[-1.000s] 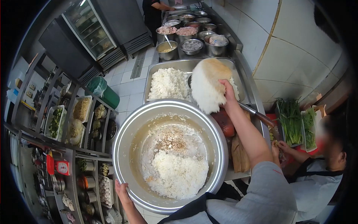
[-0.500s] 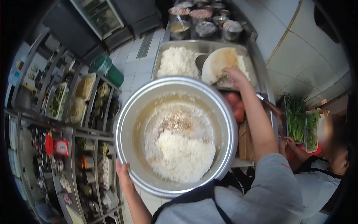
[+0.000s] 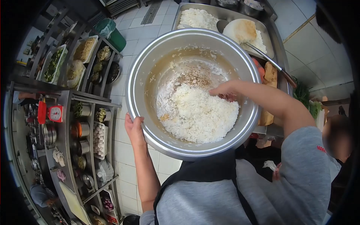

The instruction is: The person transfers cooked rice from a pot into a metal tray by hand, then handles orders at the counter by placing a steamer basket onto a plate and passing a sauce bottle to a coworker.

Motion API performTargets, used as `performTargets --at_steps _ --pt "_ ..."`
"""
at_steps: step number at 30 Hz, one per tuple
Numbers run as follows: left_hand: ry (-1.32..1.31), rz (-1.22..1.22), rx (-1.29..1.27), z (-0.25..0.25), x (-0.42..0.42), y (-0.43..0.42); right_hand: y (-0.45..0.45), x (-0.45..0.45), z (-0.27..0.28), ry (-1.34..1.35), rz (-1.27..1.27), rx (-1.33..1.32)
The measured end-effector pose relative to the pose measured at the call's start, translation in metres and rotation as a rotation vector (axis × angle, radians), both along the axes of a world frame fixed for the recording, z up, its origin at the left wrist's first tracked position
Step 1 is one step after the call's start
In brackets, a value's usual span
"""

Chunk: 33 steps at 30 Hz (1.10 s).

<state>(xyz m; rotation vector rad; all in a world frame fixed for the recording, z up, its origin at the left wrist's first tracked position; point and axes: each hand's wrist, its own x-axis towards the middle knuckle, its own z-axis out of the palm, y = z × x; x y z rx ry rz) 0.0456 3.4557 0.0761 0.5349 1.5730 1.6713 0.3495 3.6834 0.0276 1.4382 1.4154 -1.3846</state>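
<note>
A large metal pot (image 3: 136, 80) tilts toward me, its floor partly coated with a pale, stuck layer and brownish grains. White cooked rice (image 3: 198, 116) is heaped on the near side inside it. My left hand (image 3: 135, 129) grips the pot's outer rim at the lower left. Inside the pot, my right hand (image 3: 227, 90) reaches into the upper right of the heap, fingers curled against the rice and partly hidden. A round, browned-top slab of rice (image 3: 240, 30) lies in the metal tray (image 3: 273, 41) beyond the pot.
A long-handled ladle (image 3: 267, 58) rests across the tray's edge, near more loose rice (image 3: 197, 18). Metal shelving (image 3: 67, 108) holding food containers, eggs (image 3: 99, 138) and a red scale (image 3: 55, 113) stands left. A green bin (image 3: 112, 35) is behind it. Another person (image 3: 335, 150) is at right.
My right hand has moved from the rice slab in the tray down into the pot. The pot appears higher in view and the tray farther up, as the view has shifted.
</note>
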Motion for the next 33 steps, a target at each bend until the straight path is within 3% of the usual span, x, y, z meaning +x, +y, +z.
performTargets --at_steps 5,8,11,14,18,21,24,27,30,33 --pt "-0.007 0.044 -0.016 0.003 0.009 -0.004 -0.027 0.006 0.005 0.054 -0.199 -0.077" --pt "-0.011 0.034 -0.001 0.002 0.009 -0.007 -0.054 -0.003 0.056 0.149 -0.327 -0.234" --pt "0.000 0.013 0.013 0.002 0.009 -0.007 -0.062 -0.016 0.085 0.314 -0.517 -0.249" --pt "-0.007 0.016 0.008 0.005 0.010 -0.007 -0.073 -0.041 0.097 0.566 -0.484 -0.222" --pt "0.020 -0.009 -0.006 0.003 0.008 -0.008 -0.109 -0.079 0.095 0.892 -0.434 0.021" --pt "-0.015 0.001 0.054 0.002 0.010 -0.008 -0.121 -0.084 0.079 1.022 -0.102 0.322" --pt "0.001 -0.005 0.053 0.006 0.011 -0.009 -0.118 -0.077 0.049 0.862 -0.044 0.803" --pt "0.063 -0.019 0.018 -0.002 0.007 -0.010 -0.101 -0.080 0.007 0.731 -0.306 -0.043" --pt "0.050 -0.021 0.032 0.010 0.013 -0.011 -0.086 -0.102 -0.002 0.633 -0.259 -0.304" --pt "0.028 -0.058 0.057 0.005 0.012 -0.010 -0.079 -0.101 0.004 0.584 -0.276 -0.396"
